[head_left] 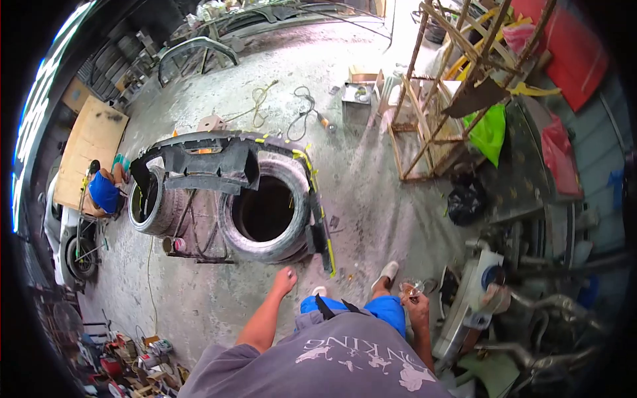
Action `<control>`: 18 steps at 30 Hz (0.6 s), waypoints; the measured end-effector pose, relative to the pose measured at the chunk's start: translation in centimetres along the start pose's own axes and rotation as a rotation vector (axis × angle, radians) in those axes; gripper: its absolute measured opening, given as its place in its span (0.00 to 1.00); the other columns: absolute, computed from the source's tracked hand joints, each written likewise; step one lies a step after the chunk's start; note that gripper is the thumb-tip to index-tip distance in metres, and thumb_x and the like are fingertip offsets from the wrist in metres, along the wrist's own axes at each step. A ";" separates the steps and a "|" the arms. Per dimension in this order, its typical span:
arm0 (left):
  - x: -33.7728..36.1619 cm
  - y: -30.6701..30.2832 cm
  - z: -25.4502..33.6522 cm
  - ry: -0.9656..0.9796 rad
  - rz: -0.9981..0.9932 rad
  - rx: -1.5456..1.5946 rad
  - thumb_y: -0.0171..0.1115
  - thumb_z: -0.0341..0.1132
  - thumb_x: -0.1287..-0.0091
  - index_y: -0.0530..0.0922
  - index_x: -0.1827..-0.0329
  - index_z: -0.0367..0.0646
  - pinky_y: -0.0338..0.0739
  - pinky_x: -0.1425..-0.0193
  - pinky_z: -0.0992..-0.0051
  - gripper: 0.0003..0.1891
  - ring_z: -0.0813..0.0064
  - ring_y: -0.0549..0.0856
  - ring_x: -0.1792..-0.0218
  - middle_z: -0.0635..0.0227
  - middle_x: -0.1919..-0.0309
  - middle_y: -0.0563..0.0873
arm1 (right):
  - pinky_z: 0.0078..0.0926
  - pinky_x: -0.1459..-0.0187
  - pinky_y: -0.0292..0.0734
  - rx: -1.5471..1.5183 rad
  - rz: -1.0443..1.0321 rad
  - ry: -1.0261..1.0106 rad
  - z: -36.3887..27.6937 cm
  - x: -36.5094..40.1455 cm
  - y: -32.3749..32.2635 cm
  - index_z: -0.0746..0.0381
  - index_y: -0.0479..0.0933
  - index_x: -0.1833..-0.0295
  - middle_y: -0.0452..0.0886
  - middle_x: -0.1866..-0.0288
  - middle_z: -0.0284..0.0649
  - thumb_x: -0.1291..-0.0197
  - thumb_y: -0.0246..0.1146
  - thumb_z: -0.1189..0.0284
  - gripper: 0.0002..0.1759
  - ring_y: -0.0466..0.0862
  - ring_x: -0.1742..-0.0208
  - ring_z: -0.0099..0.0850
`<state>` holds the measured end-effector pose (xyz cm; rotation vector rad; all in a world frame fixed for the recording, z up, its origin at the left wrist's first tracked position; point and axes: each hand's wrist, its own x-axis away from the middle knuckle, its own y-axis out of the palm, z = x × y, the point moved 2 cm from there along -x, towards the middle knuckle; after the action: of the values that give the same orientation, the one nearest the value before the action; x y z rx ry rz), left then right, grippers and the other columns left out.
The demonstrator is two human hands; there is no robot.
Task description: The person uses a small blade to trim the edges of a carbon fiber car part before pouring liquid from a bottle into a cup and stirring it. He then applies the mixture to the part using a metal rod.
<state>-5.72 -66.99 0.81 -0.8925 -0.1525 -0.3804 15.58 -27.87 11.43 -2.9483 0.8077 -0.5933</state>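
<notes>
My left hand [285, 282] is closed in front of the tire stack, its fingers curled; what they hold, if anything, is too small to make out. Down at my right side, my right hand [417, 308] grips a clear cup [411, 288] with something brownish in it. Ahead of me a dark car bumper [209, 162], edged with yellow tape [312, 174], lies across two stacks of tires. The nearer tire [229, 229] stands just beyond my left hand. A second tire [158, 215] supports the bumper's left end.
A metal frame [206, 249] and a small can [174, 245] are between the tire stacks. Cables [302, 109] lie on the concrete floor. A rusty rack [431, 152] and a black bag [466, 201] stand right. Another person [105, 191] crouches left; tools [149, 358] clutter the lower left.
</notes>
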 end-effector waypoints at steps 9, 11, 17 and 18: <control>7.2 2.1 -2.8 -0.311 0.057 -0.252 0.64 0.43 0.43 0.80 0.65 0.34 0.76 0.57 0.57 0.17 0.46 0.82 0.62 0.44 0.69 0.83 | 0.19 0.62 0.74 0.060 0.085 -0.009 -9.1 -12.1 -15.6 0.65 0.78 0.46 0.81 0.63 0.33 0.46 0.67 0.71 0.21 0.78 0.65 0.19; 5.3 2.1 0.3 -0.307 0.095 -0.214 0.64 0.44 0.42 0.80 0.65 0.34 0.76 0.58 0.57 0.18 0.45 0.82 0.63 0.44 0.70 0.82 | 0.19 0.63 0.73 0.149 0.040 0.013 -9.2 -16.3 -17.6 0.64 0.78 0.46 0.81 0.63 0.32 0.46 0.67 0.71 0.21 0.78 0.66 0.19; -3.9 5.8 8.4 -0.299 0.245 0.067 0.62 0.44 0.40 0.77 0.71 0.35 0.72 0.65 0.54 0.17 0.44 0.80 0.68 0.44 0.74 0.80 | 0.18 0.57 0.74 0.263 -0.172 -0.130 -15.5 -28.7 -11.1 0.66 0.78 0.46 0.83 0.60 0.33 0.47 0.65 0.73 0.21 0.79 0.61 0.20; -5.2 6.5 9.1 -0.272 0.249 0.092 0.62 0.44 0.41 0.77 0.71 0.35 0.72 0.64 0.54 0.17 0.43 0.80 0.68 0.44 0.74 0.80 | 0.18 0.57 0.74 0.217 -0.251 -0.128 -16.8 -30.5 -9.1 0.66 0.78 0.47 0.83 0.59 0.34 0.47 0.65 0.74 0.20 0.80 0.61 0.20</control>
<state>-7.76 -54.82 0.29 -0.8581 -0.3025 -0.0184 -10.36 -3.63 17.32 -2.8677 0.3406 -0.4619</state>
